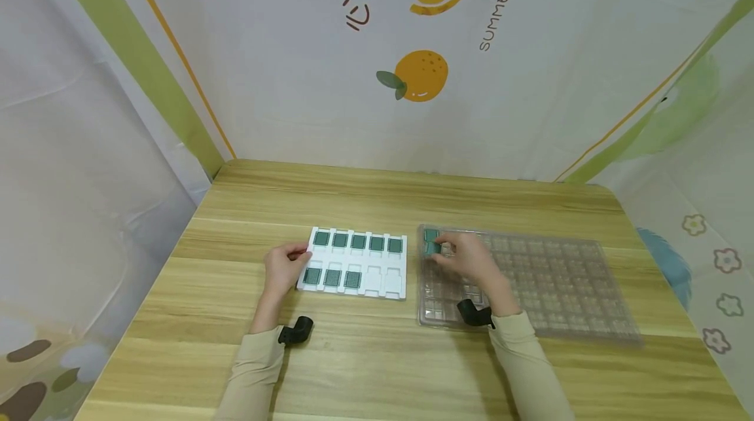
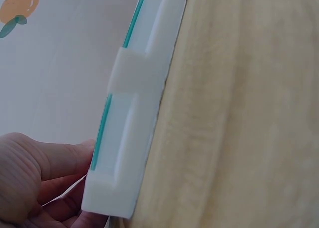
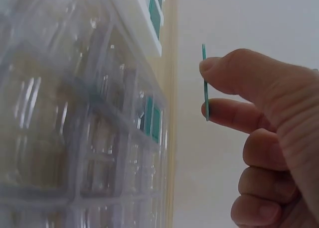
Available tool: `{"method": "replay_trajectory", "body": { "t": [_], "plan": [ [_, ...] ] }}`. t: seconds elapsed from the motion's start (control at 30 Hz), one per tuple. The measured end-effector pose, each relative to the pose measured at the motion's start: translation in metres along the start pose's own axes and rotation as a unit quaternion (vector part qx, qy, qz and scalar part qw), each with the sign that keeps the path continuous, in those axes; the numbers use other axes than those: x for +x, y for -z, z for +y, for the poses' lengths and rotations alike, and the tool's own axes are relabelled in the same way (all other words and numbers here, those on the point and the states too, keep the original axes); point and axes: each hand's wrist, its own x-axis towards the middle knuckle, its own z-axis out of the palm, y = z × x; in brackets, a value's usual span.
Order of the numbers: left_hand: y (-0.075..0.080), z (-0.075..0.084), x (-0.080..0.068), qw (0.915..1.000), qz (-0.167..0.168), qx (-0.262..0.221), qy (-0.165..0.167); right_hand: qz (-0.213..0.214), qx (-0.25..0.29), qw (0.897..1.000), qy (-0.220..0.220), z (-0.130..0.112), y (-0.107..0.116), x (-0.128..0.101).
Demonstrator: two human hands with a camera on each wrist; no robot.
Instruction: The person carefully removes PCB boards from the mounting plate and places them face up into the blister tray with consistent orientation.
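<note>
At its left end, the white tray (image 1: 356, 262) is held by my left hand (image 1: 285, 267); the left wrist view shows the thumb (image 2: 70, 158) at the tray's side wall and the other fingers partly hidden. Small green circuit boards (image 1: 358, 241) fill the tray's back row and the left three pockets of its front row. My right hand (image 1: 471, 257) pinches a thin green circuit board (image 3: 205, 83) edge-on between thumb and a finger, apart from the clear plastic tray (image 1: 548, 277) below. Another green board (image 1: 431, 235) lies in that tray's back left corner.
Both trays lie on a wood-grain table (image 1: 377, 355), with a narrow gap between them. A printed white curtain (image 1: 306, 113) hangs behind and at both sides. Black wrist cameras (image 1: 303, 328) sit on both forearms.
</note>
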Motion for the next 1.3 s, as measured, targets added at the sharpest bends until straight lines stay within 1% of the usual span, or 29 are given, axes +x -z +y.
{"method": "replay_trajectory", "body": {
  "t": [0.2,0.33,0.53,0.73,0.93,1.13,1.3],
  "plan": [
    [0.0,0.0,0.0,1.0,-0.002,-0.007,0.004,-0.017,0.007,1.0,-0.019,0.005,0.004,0.002],
    [-0.001,0.0,0.001,1.0,-0.002,-0.006,0.002,-0.026,0.013,0.999,-0.035,0.011,0.006,0.003],
    [-0.001,0.0,0.001,1.0,0.0,-0.006,-0.002,-0.031,0.034,0.998,-0.04,0.018,0.01,0.003],
    [0.0,0.002,0.0,1.0,0.002,-0.006,0.001,-0.02,0.005,0.999,-0.031,0.026,0.013,0.004],
    [0.001,0.001,-0.001,1.0,0.003,-0.003,-0.002,-0.023,-0.006,0.999,-0.033,0.031,0.014,0.006],
    [0.002,0.001,-0.001,1.0,-0.002,-0.005,0.001,-0.026,-0.038,0.998,-0.038,0.038,0.015,0.011],
    [0.001,0.001,0.0,1.0,-0.003,-0.005,-0.005,-0.027,-0.061,0.997,-0.032,0.045,0.016,0.016]
  ]
}}
